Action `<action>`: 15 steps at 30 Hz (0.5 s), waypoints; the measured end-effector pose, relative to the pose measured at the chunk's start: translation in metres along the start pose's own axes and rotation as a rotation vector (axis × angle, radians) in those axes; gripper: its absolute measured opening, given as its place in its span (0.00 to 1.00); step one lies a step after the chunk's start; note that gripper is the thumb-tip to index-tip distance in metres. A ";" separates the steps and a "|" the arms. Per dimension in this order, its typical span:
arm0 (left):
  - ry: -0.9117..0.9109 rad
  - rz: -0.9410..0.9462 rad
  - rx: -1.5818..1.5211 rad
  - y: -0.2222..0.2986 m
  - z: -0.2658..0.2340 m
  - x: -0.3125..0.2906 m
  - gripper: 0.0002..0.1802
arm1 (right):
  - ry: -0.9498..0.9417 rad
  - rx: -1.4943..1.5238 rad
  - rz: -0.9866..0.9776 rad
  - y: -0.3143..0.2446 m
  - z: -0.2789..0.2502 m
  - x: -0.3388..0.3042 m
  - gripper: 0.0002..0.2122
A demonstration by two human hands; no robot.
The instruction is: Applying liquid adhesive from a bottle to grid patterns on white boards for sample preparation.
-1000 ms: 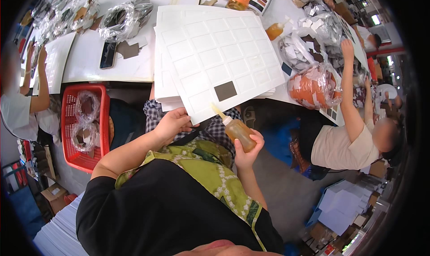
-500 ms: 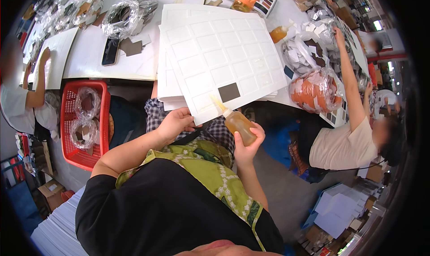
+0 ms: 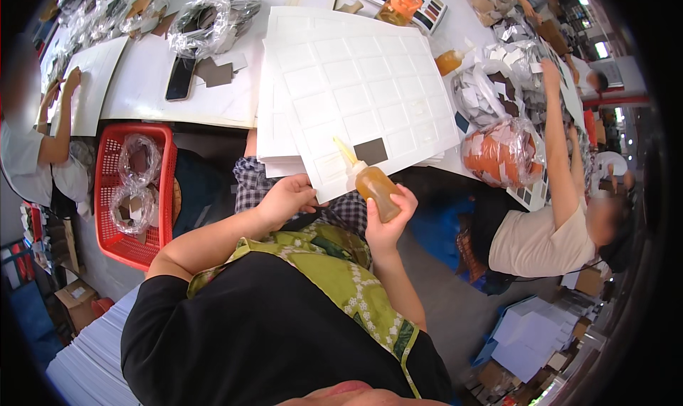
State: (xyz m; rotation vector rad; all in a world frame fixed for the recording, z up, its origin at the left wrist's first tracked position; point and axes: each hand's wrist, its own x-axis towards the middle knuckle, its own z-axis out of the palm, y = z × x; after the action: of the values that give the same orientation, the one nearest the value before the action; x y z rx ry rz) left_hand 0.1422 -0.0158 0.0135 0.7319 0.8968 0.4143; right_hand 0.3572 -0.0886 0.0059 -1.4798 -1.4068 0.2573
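Observation:
A white board [image 3: 366, 68] with a grid of raised frames tops a stack of white sheets [image 3: 267, 132] at the table's front edge. Its near left corner is pinched by my left hand [image 3: 288, 198]. In my right hand [image 3: 391, 225] is a squeeze bottle [image 3: 377, 190] of amber liquid, tilted so that its pale nozzle tip lies over a frame in the board's nearest row. One dark swatch [image 3: 371, 151] fills the frame just right of the nozzle. My fingers wrap the bottle's lower body.
Left of me stands a red basket [image 3: 169, 193] with wrapped rings. A phone [image 3: 180, 79], loose swatches [image 3: 213, 72] and a plastic-wrapped ring [image 3: 213, 23] lie behind it. On the right are an orange tub [image 3: 498, 154] in plastic and a co-worker's arm [image 3: 562, 143]. Another amber bottle [image 3: 449, 62] lies beside the board.
The nozzle and bottle have shifted slightly relative to the board, over the same near row. My left hand keeps its pinch on the corner. The whole view has moved a little.

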 end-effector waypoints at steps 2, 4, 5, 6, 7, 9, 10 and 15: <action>0.008 -0.004 0.007 0.001 0.001 0.001 0.14 | -0.036 0.037 0.016 -0.007 0.000 -0.002 0.22; -0.020 -0.007 -0.006 -0.002 -0.001 0.003 0.14 | -0.099 0.179 0.092 -0.013 0.002 -0.002 0.22; -0.017 -0.005 -0.007 -0.003 -0.003 0.003 0.14 | -0.101 0.182 0.090 -0.012 0.005 -0.001 0.22; -0.031 -0.006 -0.004 -0.004 -0.004 0.004 0.14 | -0.047 0.281 0.161 -0.009 0.007 0.000 0.21; -0.046 -0.007 -0.001 -0.004 -0.005 0.005 0.14 | 0.008 0.381 0.232 -0.008 0.010 0.003 0.21; -0.046 -0.004 -0.011 -0.006 -0.005 0.006 0.15 | 0.047 0.364 0.213 -0.007 0.013 0.011 0.21; -0.046 -0.003 -0.019 -0.006 -0.005 0.006 0.15 | 0.029 0.211 0.130 -0.007 0.012 0.015 0.21; -0.064 0.018 -0.030 -0.002 -0.006 0.004 0.17 | -0.101 0.128 0.038 -0.012 0.018 0.012 0.22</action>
State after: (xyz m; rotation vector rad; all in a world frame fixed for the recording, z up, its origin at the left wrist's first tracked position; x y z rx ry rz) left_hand 0.1397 -0.0126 0.0073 0.7221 0.8234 0.4172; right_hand 0.3403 -0.0719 0.0132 -1.4054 -1.4167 0.4436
